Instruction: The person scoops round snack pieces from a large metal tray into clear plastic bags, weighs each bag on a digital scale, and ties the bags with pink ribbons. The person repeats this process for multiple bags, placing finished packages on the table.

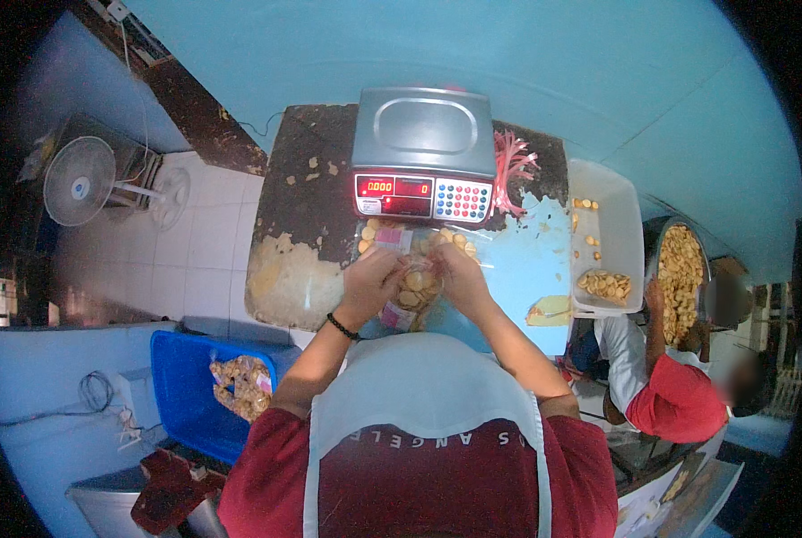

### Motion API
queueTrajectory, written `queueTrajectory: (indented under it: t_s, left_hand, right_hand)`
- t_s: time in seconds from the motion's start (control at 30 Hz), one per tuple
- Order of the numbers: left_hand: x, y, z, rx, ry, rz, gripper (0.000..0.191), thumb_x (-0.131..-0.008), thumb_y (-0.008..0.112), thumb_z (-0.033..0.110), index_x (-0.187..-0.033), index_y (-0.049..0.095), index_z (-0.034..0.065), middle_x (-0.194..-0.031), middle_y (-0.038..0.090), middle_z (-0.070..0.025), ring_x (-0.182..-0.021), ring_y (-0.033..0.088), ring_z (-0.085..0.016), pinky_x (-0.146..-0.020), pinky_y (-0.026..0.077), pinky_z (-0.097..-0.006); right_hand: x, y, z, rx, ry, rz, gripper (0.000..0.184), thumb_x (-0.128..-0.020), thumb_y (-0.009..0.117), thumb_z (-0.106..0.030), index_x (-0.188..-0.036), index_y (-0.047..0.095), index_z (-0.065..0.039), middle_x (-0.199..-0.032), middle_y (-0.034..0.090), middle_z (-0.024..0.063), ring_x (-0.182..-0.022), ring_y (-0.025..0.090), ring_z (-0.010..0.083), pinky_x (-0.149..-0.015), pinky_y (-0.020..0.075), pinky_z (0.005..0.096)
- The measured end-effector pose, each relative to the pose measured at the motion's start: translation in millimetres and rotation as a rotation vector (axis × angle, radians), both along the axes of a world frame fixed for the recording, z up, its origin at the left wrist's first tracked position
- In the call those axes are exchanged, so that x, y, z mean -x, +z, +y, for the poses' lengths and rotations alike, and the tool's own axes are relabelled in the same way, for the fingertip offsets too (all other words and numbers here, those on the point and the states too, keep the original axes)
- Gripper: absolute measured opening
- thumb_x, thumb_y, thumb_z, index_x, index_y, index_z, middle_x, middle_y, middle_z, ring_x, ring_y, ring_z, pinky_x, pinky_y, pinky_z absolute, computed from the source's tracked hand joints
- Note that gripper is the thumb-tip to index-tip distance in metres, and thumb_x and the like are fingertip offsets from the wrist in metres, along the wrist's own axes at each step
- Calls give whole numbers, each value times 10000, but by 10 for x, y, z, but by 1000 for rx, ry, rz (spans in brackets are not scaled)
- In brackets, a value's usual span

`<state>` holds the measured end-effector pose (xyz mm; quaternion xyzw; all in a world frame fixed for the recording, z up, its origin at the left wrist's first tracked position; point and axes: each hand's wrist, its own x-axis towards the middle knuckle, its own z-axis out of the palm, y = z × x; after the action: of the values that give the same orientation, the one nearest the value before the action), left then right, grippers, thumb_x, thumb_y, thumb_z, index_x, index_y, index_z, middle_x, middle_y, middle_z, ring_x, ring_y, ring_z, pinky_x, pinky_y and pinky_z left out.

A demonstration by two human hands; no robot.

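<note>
My left hand (372, 277) and my right hand (460, 274) pinch the upper part of a clear plastic bag of round chips (414, 290) from both sides, close to my apron. Another chip bag (372, 237) with a pink and white label lies behind my left hand, and more bagged chips (464, 243) show behind my right. Just beyond them stands a digital scale (423, 195) with a bare metal plate (424, 128) and a lit display. Pink ribbon strips (510, 168) lie along its right side.
A whitish plastic bin (609, 235) with chips stands at the table's right edge. Beyond it, a person in a red shirt (680, 403) is beside a large round container of chips (680, 282). A blue tub (192, 397) holding bagged chips is at lower left; a fan (81, 183) stands farther off.
</note>
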<state>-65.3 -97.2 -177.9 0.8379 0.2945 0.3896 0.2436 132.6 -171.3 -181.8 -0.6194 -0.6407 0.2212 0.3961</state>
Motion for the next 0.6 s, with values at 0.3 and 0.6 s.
queueTrajectory:
  t_s: [0.3,0.6]
  left_hand:
    - [139,-52,4,413,-37,-31,243,-778,734,10,-992,621,23,-1005,677,-119,-1002,631,-284,-876,480,-372]
    - [3,-29,-259,475,-135,237,294,-880,644,81,-1162,619,0,-1047,684,-164,-1029,654,-287,-892,495,-364]
  right_hand:
    - [22,11,-61,183,135,-18,132,-961,508,-79,-1074,567,-42,-1032,579,152,-941,616,303,-800,493,388]
    - [-1422,-452,-448,8,-341,86,279,-946,617,-217,-1158,587,-39,-1042,628,129,-954,635,251,-807,511,364]
